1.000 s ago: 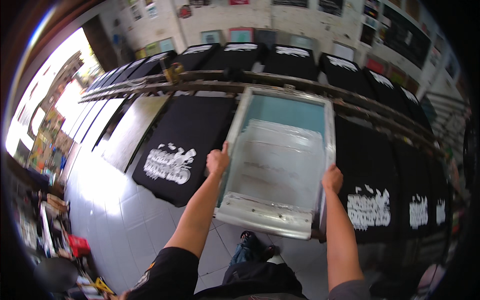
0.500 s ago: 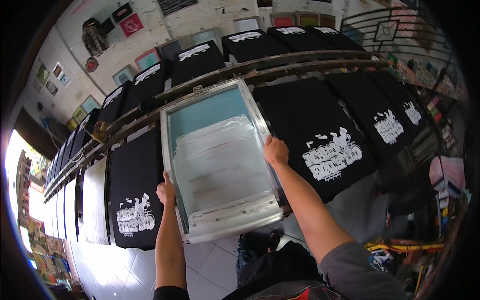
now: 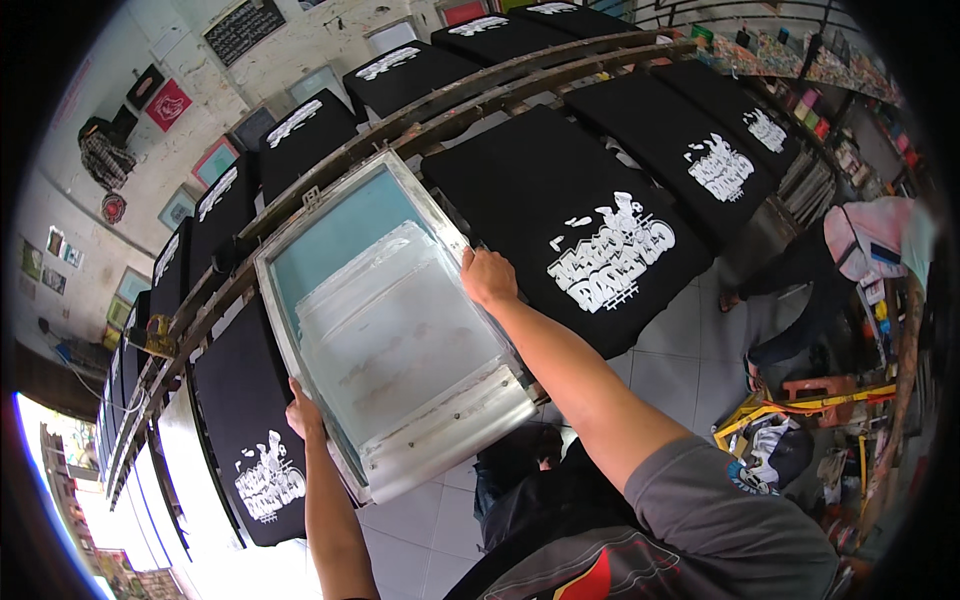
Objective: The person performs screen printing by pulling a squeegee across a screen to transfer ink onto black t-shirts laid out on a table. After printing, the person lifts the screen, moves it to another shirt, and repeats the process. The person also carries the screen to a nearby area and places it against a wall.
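While both arms reach forward from the lower edge, the two hands hold a pale-edged frame (image 3: 425, 203) between them, one on each long side. The left hand (image 3: 304, 412) is closed on the left side of the frame, low down, its thumb pointing up along the edge and its other fingers mostly hidden from view. The right hand (image 3: 488, 278) is curled on the opposite side, about halfway along, knuckles up, with its fingertips out of sight, so how tightly they press cannot be told. Neither hand is spread; both are clamped on the frame alone. Blue-green mesh (image 3: 345, 220) shows at the far end of the frame, and a milky, smeared area covers most of the rest. A silver bar (image 3: 455, 435) lies across the near end, clear of both hands. The frame sits between two black shirts, the left shirt (image 3: 235, 370) and the right shirt (image 3: 510, 180), each with a white print; whether it touches a surface below cannot be told. Just past its far end runs a long dark rail (image 3: 480, 115), with more black shirts (image 3: 415, 85) beyond. Grey floor tiles (image 3: 667, 340) show at the right, near another person's dark trousers (image 3: 795, 330).
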`<state>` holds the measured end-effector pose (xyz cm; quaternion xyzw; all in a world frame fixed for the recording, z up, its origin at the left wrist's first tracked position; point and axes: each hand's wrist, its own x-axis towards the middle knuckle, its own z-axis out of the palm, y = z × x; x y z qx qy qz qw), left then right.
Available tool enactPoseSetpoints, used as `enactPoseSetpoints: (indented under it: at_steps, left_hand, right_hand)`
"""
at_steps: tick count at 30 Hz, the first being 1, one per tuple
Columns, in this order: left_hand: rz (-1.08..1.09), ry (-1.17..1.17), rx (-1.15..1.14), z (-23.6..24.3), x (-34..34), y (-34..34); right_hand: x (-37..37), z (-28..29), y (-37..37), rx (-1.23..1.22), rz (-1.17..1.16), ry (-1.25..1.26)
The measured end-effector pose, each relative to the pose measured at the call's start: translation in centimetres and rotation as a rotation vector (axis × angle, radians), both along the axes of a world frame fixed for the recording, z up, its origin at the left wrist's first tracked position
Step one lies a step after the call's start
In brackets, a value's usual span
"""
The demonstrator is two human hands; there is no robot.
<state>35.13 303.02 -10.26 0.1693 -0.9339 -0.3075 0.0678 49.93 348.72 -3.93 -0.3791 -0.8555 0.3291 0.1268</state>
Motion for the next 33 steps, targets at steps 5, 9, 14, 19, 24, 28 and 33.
enactPoseSetpoints:
  at_steps: [5, 9, 14, 19, 24, 28, 33]
  left_hand:
    - [0.002, 0.002, 0.025, -0.6, -0.4, -0.6]
    - [-0.017, 0.003, 0.093, 0.1, 0.5, 0.0]
    - [-0.104, 0.136, 0.315, 0.3, 1.7, -0.2]
    - [-0.261, 0.056, 0.362, -0.3, 6.1, -2.6]
    - [-0.152, -0.03, 0.418, -0.1, 11.2, -4.4]
    - [-0.119, -0.038, 0.47, 2.4, 11.4, -0.9]
    - [-0.068, 0.006, 0.586, 4.4, 13.4, 1.1]
  right_hand:
    - [0.1, -0.1, -0.2, -0.034, -0.01, 0.0]
    - [0.2, 0.3, -0.2, -0.066, 0.004, -0.009]
    - [0.3, -0.7, 0.4, -0.015, -0.013, 0.144]
    - [4.0, -1.2, -0.7, 0.061, 0.052, 0.08]
    - [8.9, 0.6, -5.0, 0.018, 0.061, -0.036]
    - [9.8, -0.3, -3.8, -0.057, -0.019, 0.074]
    - [11.5, 0.9, -2.3, -0.198, -0.073, 0.198]
